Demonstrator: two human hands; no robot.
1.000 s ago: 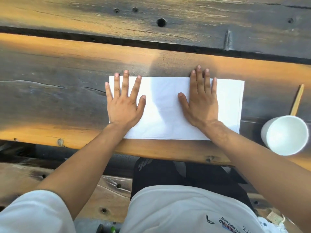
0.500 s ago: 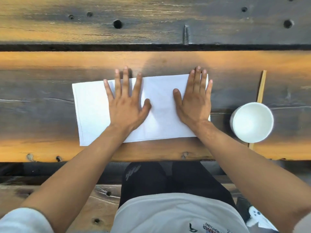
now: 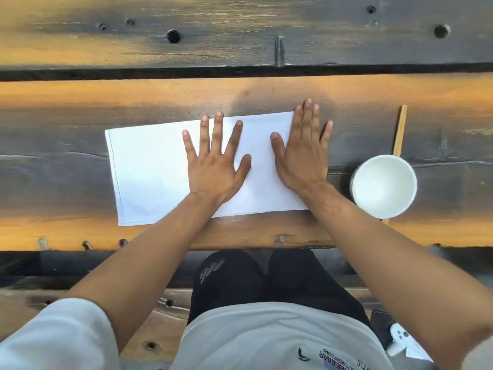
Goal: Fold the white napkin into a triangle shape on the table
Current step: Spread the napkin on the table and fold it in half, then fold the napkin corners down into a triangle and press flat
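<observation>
The white napkin [image 3: 149, 172] lies flat on the wooden table [image 3: 66, 116] as a long rectangle, its stitched hem showing along the left and near edges. My left hand [image 3: 216, 166] presses flat on its middle with the fingers spread. My right hand [image 3: 304, 156] lies flat over the napkin's right edge, fingertips reaching past the far edge onto the wood. Neither hand grips anything. The right end of the napkin is hidden under my right hand and wrist.
A white bowl [image 3: 384, 186] stands just right of my right wrist. Wooden chopsticks [image 3: 398, 130] lie behind and under the bowl. A dark gap [image 3: 240, 70] splits the table planks beyond the napkin. The table's near edge runs just below the napkin.
Both hands have slid to the right across the napkin: the left hand from its left end to the middle, the right hand from the middle to its right edge. The camera view has shifted too.
</observation>
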